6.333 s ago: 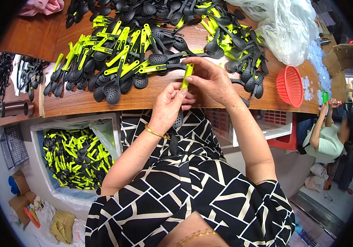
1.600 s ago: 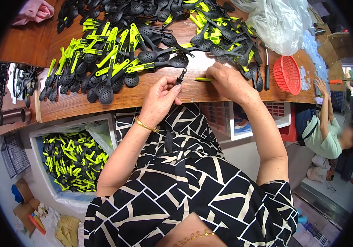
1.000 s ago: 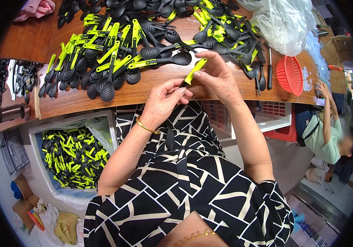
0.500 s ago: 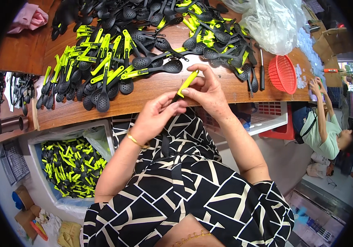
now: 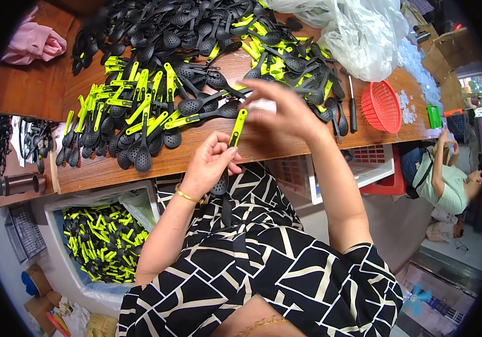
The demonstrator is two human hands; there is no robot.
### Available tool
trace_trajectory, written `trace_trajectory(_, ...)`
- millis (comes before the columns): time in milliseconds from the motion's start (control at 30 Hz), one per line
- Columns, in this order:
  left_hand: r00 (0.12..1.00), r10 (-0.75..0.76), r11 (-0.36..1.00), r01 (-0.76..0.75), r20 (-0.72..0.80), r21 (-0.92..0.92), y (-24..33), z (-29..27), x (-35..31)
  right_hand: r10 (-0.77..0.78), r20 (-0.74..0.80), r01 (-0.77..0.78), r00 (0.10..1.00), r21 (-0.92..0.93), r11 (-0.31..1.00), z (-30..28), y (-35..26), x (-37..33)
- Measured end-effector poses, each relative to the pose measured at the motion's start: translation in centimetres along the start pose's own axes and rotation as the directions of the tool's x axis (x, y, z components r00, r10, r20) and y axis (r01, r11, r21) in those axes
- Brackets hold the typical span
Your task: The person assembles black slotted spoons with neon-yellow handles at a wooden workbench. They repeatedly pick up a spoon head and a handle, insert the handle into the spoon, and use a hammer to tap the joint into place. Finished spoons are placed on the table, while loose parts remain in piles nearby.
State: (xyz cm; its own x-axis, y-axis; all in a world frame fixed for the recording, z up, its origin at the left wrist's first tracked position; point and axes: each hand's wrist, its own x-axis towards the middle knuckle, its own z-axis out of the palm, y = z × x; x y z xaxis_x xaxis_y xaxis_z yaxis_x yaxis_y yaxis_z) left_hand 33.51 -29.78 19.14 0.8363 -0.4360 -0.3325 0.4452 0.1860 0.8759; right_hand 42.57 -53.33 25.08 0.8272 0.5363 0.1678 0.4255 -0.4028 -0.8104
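Note:
My left hand (image 5: 210, 160) is closed on a perforated spoon (image 5: 237, 128). Its lime-green handle points up and away from me, and its black, holed bowl hangs below my fingers. To the right, my right hand (image 5: 280, 109) is over the table, blurred by motion. Its fingers are stretched out and apart, with nothing visible in them. Just beyond that hand lie black spoons (image 5: 199, 105), some with green handles. A heap of black spoons and ladles (image 5: 179, 25) covers the far part of the table; more green-handled ones (image 5: 142, 84) lie at the left.
Below the table's left side stands a lined bin (image 5: 151, 196) full of green-and-black pieces (image 5: 103, 241). A screwdriver (image 5: 353, 112), a red basket (image 5: 380, 106) and clear plastic bags (image 5: 359, 39) are at the right. Another person (image 5: 443, 180) is at the far right.
My right hand has let go of the spoon's handle and moved up and slightly right. My left hand keeps hold of the spoon, now more upright.

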Motion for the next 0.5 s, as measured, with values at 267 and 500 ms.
trace_trajectory(267,0.996,0.050,0.989,-0.039,-0.076,0.146,-0.5,0.3,1.1,-0.054,-0.214,-0.172,0.975,-0.891,0.420,-3.7,11.5,9.6)
trace_trajectory(500,0.997,0.014,0.991,-0.003,-0.076,0.137,-0.1,0.1,0.9,-0.121,-0.281,-0.206,0.952,-0.880,0.427,-4.2,10.7,10.1)
